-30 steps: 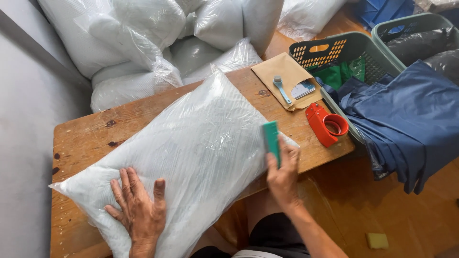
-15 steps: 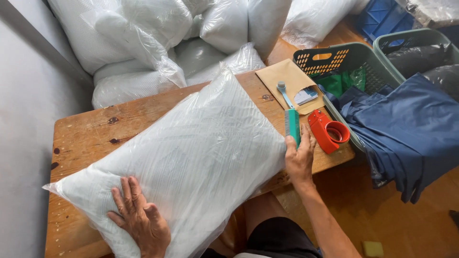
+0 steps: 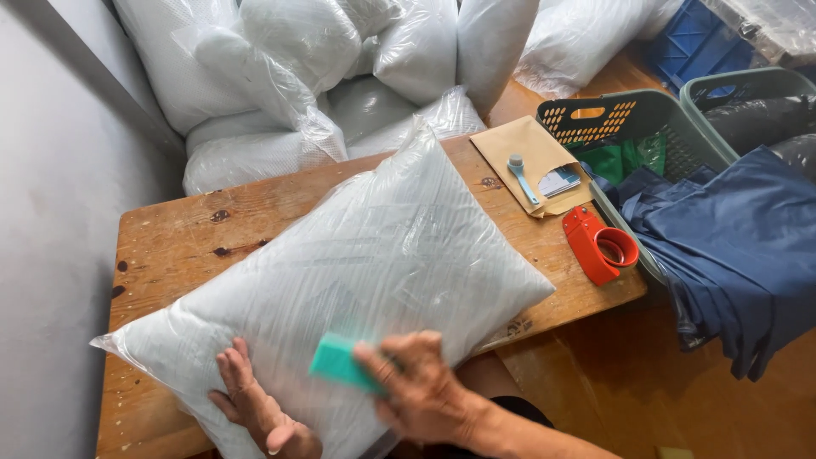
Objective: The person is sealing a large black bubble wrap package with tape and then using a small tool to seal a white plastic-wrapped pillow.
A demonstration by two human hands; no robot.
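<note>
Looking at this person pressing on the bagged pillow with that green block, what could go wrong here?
The bagged pillow overhangs the table edge near the left hand, so it might slide off. The green block in the right hand could snag or tear the thin plastic. The red tape dispenser sits close to the table's edge and might get knocked off.

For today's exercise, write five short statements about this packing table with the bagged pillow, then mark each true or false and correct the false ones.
1. The right hand holds a small green block over the bagged pillow. True.
2. The left hand is lifted clear of the pillow. False: it rests flat on the pillow's near edge.
3. A red tape dispenser lies at the right end of the wooden table. True.
4. The brown envelope lies inside the green basket. False: it lies on the table beside the basket.
5. Dark blue cloth drapes over the basket's edge. True.
</note>
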